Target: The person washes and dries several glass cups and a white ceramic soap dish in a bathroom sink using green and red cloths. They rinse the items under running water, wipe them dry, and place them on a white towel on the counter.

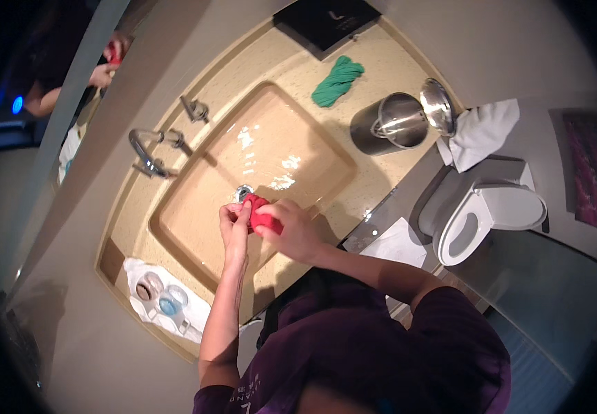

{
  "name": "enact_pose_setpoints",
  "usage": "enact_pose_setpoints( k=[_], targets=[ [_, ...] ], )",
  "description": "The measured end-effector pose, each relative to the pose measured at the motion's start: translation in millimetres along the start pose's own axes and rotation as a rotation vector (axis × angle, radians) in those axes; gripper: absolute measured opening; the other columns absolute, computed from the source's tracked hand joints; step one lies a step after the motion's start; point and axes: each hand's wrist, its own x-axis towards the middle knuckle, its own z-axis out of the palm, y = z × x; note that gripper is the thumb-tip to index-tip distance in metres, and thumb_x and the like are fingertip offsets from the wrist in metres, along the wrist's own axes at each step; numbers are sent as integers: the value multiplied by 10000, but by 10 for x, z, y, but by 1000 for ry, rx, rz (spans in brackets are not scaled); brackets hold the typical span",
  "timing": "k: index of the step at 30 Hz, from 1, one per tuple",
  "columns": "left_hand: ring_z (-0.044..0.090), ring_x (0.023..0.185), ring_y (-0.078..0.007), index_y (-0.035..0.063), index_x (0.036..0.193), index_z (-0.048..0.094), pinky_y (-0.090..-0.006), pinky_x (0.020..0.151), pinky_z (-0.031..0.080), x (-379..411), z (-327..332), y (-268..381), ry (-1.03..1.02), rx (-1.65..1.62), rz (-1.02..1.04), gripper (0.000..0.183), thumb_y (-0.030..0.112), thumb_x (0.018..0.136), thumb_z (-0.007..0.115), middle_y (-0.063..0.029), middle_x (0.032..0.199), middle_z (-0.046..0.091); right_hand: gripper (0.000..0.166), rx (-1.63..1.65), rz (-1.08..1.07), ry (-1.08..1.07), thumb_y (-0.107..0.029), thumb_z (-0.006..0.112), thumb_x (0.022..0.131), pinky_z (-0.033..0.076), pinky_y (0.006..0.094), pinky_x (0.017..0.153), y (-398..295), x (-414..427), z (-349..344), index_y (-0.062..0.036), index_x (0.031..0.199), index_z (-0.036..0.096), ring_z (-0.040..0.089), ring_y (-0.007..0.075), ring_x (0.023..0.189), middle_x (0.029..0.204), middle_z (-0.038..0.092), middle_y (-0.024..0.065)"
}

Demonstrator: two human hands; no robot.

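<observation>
A bunched red cloth (265,217) is held between both hands above the wash basin (200,176), close to the metal drain fitting (244,193). My left hand (236,222) pinches its left end with thumb and fingers. On the other end, my right hand (289,230) has its fingers curled round the cloth; it looks slightly blurred. Water with bright reflections covers the basin floor. A twisted green cloth (337,82) lies on the counter beyond the basin, beside a steel kettle or pitcher (373,124) lying or standing near the corner.
A chrome faucet (145,150) stands behind the basin. Glasses (170,302) rest on a white towel (197,316) at the left. A black tray or folder (324,26), a round metal lid (437,106) and a white cloth (484,134) lie rightward, above a toilet (466,235).
</observation>
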Motion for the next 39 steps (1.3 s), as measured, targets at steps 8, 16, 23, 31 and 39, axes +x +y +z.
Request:
enact_pose_setpoints(
  k=[8,16,23,31,39],
  targets=[
    [658,1074,-232,36,1351,450,-389,911,583,23,275,341,-447,-287,-168,465,125,945,660,-129,1221,617,669,162,-306,68,-142,719,854,462,484,1023,-28,-78,-452,-13,1435,412,550,376,1207,1284,564,220],
    [589,1208,-255,66,1508,290,-406,1023,505,233,1137,791,-530,137,256,829,-29,819,740,-166,1342,551,141,231,158,651,-46,635,962,507,267,827,972,-241,-1507,-59,1102,637,633,126,942,1052,684,11],
    [491,1328,-392,56,1485,419,-437,1140,406,449,2072,988,-576,598,900,840,49,722,771,-251,1386,493,413,-565,-231,827,44,580,834,492,360,944,887,358,-3032,-33,1239,553,635,371,1078,1250,620,169],
    [507,1283,-444,76,1490,396,-453,1083,454,589,2592,850,-326,705,846,800,110,799,799,-244,1405,454,451,-425,-222,608,48,658,753,537,425,766,1374,507,-3346,-61,1187,597,701,388,901,944,679,213],
    [524,1282,-433,90,1527,366,-454,1052,482,523,2939,654,-352,839,1176,889,138,757,807,-245,1477,450,402,-548,1,671,-72,660,866,466,388,1033,2696,263,-4399,46,1249,622,665,298,1128,1274,678,173]
  ],
)
